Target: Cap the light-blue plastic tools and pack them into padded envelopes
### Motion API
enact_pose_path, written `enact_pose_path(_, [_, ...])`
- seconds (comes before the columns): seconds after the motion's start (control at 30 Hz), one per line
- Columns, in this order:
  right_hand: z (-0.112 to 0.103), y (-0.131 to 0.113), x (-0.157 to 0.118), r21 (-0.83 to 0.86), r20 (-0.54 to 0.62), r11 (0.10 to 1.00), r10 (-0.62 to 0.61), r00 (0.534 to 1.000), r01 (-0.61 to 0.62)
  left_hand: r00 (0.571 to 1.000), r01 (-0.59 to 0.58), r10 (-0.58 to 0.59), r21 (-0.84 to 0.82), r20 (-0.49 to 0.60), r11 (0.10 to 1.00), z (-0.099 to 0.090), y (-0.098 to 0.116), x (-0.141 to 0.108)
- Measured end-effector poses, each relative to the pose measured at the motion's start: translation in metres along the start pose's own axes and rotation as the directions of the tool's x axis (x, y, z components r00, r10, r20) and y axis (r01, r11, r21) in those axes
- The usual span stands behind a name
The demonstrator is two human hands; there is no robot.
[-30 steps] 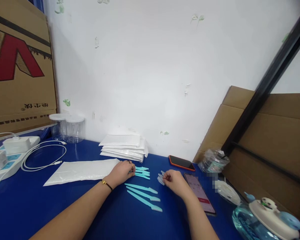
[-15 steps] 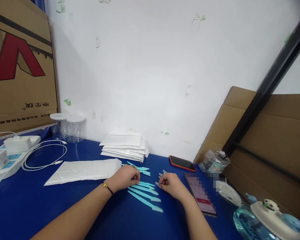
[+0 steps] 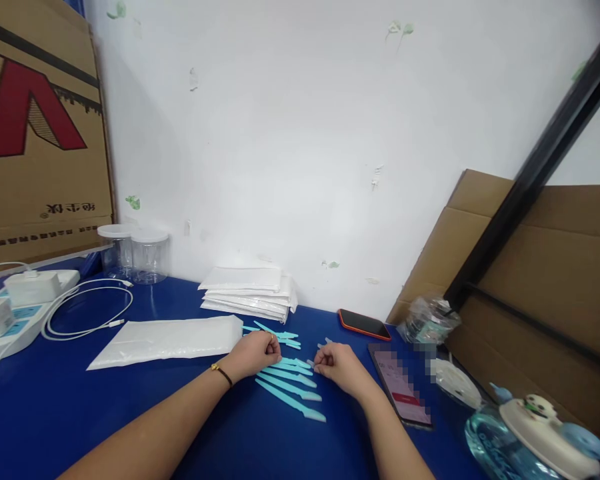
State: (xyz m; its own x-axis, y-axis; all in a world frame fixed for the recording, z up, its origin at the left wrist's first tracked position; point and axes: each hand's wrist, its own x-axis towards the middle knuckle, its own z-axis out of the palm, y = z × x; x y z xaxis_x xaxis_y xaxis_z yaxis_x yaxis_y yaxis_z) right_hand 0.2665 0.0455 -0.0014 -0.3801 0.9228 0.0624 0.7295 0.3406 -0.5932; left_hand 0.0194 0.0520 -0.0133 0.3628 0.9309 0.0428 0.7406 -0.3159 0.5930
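Several turquoise eyebrow razors lie fanned out on the blue table, blades pointing right. My left hand, wearing a dark bracelet and a ring, is closed over their handle ends and pinches one razor. Facing it, my right hand is closed in a pinch on a small clear blade cap, held right at that razor's tip. More clear caps show just behind my right fingers, partly hidden. Beyond my left hand rest other razors, their left ends by a white padded mailer.
Stacked white mailers stand against the wall. An orange-edged phone and a larger phone lie right, near a water bottle. Left are clear jars, a white cable and a power strip.
My right hand has moved slightly left with the cap, closer to the razor in my left hand. One razor's tip now meets the cap. The view has shifted slightly.
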Motion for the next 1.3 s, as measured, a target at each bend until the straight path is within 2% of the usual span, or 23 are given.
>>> enact_pose_path(0.13, [0.003, 0.002, 0.003, -0.001, -0.029, 0.999, -0.032, 0.999, 0.032, 0.997, 0.075, -0.075, -0.02, 0.008, 0.997, -0.002, 0.004, 0.001])
enact_pose_path(0.23, [0.004, 0.005, 0.003, 0.026, -0.001, 0.999, -0.019, 1.0, 0.019, 0.995, 0.101, -0.1, -0.031, 0.021, 0.994, -0.002, 0.004, 0.002])
enact_pose_path(0.5, [0.008, -0.003, 0.005, 0.049, -0.017, 0.998, -0.049, 0.999, 0.05, 0.997, 0.074, -0.072, -0.066, 0.027, 0.995, 0.006, -0.008, 0.009])
enact_pose_path(0.67, [0.017, -0.01, 0.009, 0.019, -0.07, 0.995, -0.093, 0.993, 0.094, 0.996, 0.088, -0.086, -0.07, 0.031, 0.994, 0.008, -0.008, 0.01])
enact_pose_path(0.8, [0.018, -0.01, 0.01, 0.001, -0.067, 0.994, -0.112, 0.991, 0.112, 0.996, 0.082, -0.08, -0.061, 0.032, 0.995, 0.006, -0.006, 0.008])
enact_pose_path(0.87, [0.01, -0.004, 0.01, 0.023, -0.096, 0.994, -0.106, 0.99, 0.109, 0.998, 0.062, -0.062, -0.043, 0.002, 0.997, 0.004, -0.004, 0.006])
enact_pose_path(0.97, [-0.012, 0.013, 0.006, 0.03, -0.259, 0.999, -0.034, 0.965, 0.043, 0.999, -0.009, 0.009, 0.0, -0.044, 1.0, 0.0, 0.0, 0.001])
enact_pose_path(1.03, [-0.025, 0.024, 0.002, -0.011, -0.315, 1.0, 0.021, 0.949, -0.025, 0.997, -0.069, 0.07, 0.025, -0.035, 0.997, -0.003, 0.003, -0.002])
enact_pose_path(1.13, [-0.03, 0.03, 0.001, -0.094, -0.285, 0.994, 0.022, 0.958, -0.05, 0.991, -0.136, 0.137, 0.063, -0.012, 0.989, -0.005, 0.006, -0.004])
enact_pose_path(1.3, [-0.013, 0.02, 0.005, -0.245, -0.177, 0.969, -0.051, 0.983, 0.006, 0.986, -0.166, 0.168, 0.105, -0.003, 0.98, -0.004, 0.009, -0.003])
